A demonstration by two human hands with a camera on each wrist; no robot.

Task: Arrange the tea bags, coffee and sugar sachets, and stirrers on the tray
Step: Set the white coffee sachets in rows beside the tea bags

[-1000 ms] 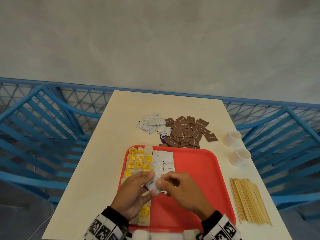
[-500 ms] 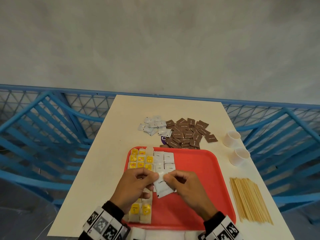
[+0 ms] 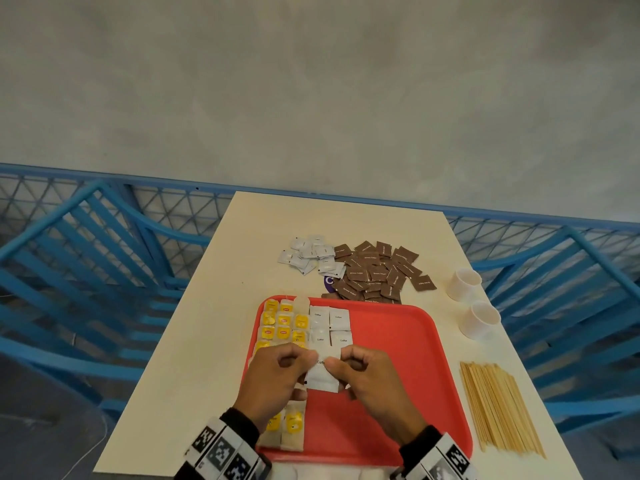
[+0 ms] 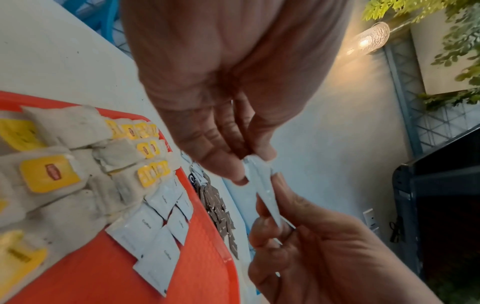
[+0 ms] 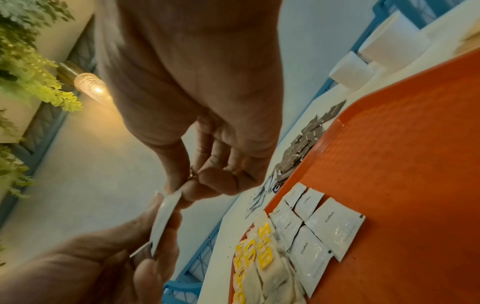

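- A plain grey wall (image 3: pixel 311 81) stood behind everything, with blue slatted chairs (image 3: pixel 86 271) on both sides of a long cream-topped table (image 3: pixel 214 306).
- Nearest the person lay a red rectangular plastic tray (image 3: pixel 398 358), taking up most of the table's near end.
- On the table to the tray's right sat a loose bundle of thin wooden stirrers (image 3: pixel 498 410), lying flat and clear of the tray.
- Beyond the tray's far edge was a heap of brown sugar sachets (image 3: pixel 377 268), some touching the rim, and just to their left a smaller scatter of white sachets (image 3: pixel 308 254).
- Two small white cups (image 3: pixel 464 282) stood on the table's right side, one behind the other.
- Along the tray's left side ran columns of tea bags with yellow tags (image 3: pixel 284 323), and right beside them white coffee sachets (image 3: pixel 330 323) lay flat in two columns.
- The left hand (image 3: pixel 277 379) and the right hand (image 3: pixel 370 379) were raised just over the tray, fingers curled.
- Between them was a white coffee sachet held in the air (image 3: pixel 322 375); the left thumb and fingertips pinched its left edge, and the right thumb and forefinger pinched its right edge. In the wrist views it appeared edge-on, above the laid-out rows.
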